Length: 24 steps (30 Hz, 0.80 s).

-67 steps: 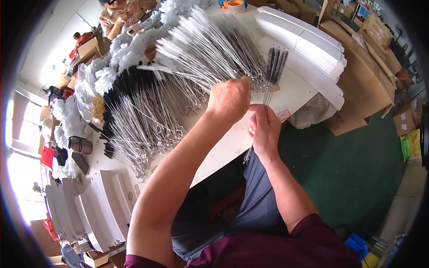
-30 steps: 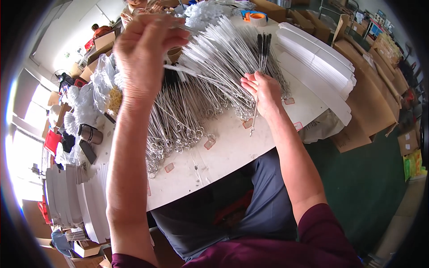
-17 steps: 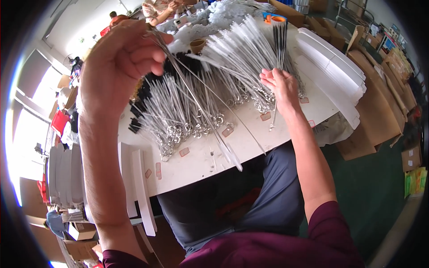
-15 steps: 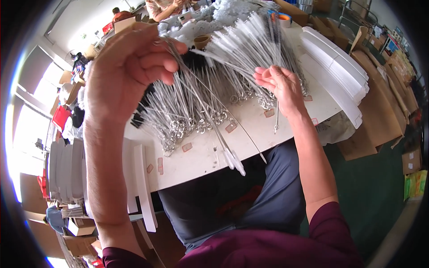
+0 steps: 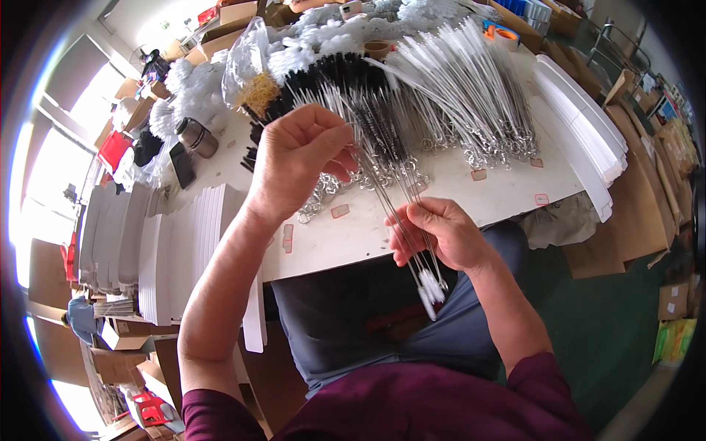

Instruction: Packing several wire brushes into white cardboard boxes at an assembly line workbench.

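Observation:
My left hand (image 5: 303,158) is closed, pinching the upper ends of several thin wire brushes. Their small white bristle tips (image 5: 429,288) hang low in front of my lap. My right hand (image 5: 447,231) is closed round slender black-bristled brushes (image 5: 382,128), fingers on their bare wire stems. Their black bristles point up and away, and a wire loop shows below the hand. The two sets of stems run side by side between my hands, crossing near the right fingers. How many brushes each hand has is hard to tell.
Bundles of white brushes (image 5: 471,81) with ring ends lie across the white table (image 5: 353,246). White folded card strips (image 5: 581,117) stand at right, more (image 5: 176,250) at left. Behind are yellow rubber bands (image 5: 259,92), a metal tumbler (image 5: 196,137), a phone (image 5: 182,165) and orange tape (image 5: 502,35).
My left hand has come down and to the right with its brushes. My right hand has moved down and left from over the bundles, bringing black-bristled brushes beside them. The view has shifted.

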{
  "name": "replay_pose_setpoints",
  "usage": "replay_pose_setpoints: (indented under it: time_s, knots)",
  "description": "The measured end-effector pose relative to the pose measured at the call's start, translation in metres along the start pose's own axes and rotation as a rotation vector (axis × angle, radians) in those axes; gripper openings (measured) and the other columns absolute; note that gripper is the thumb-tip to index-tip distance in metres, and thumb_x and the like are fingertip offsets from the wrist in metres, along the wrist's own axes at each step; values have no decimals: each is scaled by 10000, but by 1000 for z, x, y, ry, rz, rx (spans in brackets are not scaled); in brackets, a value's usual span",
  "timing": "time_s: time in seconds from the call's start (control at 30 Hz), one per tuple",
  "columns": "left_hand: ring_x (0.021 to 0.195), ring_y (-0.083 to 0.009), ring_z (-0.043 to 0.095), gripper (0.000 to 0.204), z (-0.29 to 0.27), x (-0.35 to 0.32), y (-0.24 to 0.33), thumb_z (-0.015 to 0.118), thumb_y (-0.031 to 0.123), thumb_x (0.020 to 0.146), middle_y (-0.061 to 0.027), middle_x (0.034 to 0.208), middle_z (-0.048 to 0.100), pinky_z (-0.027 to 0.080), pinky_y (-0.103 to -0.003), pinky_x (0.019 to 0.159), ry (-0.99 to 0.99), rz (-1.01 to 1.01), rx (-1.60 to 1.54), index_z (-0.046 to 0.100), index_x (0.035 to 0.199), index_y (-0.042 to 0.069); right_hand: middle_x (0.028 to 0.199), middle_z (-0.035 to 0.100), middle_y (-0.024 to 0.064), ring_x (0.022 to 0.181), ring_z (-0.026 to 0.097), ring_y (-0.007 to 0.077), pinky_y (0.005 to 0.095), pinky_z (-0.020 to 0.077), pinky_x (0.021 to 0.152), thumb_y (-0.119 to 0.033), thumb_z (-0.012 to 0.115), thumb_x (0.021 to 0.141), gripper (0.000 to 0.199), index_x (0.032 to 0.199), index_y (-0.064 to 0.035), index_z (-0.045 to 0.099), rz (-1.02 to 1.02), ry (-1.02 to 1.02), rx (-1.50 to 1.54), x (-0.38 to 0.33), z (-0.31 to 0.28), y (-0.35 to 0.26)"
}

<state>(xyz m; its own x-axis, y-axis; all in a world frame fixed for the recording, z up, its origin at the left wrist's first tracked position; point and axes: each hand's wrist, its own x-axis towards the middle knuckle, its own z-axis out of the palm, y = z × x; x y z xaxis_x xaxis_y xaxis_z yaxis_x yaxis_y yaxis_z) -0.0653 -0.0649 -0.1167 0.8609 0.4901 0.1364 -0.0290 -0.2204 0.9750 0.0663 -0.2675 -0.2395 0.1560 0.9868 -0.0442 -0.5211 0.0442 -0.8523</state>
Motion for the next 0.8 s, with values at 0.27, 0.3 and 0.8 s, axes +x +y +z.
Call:
replay_pose_setpoints:
  time_s: [0.27,0.3,0.8]
  knots:
    - [613,-129,669,103,-7,-18,-24,671,93,992,-66,753,683,565,-264,575,111,-75,-43,679,1007,-8,800,681,68,664,696,146,288,603,655,-294,414,1142,420,1180,52,649,89,-13,-20,-11,18,32]
    - [603,-138,666,116,-8,-19,-27,676,98,991,-77,744,686,568,-271,569,141,-73,-64,676,1016,-15,793,678,65,643,680,133,274,586,623,-293,413,1142,418,1179,50,650,112,-1,-44,-13,19,34]
    - [669,-102,686,79,-6,-54,-56,697,28,953,-64,771,719,556,-260,603,287,187,415,712,1015,-19,655,402,-80,528,331,7,191,319,459,-427,486,1112,480,1135,4,696,158,124,-140,-22,24,58]
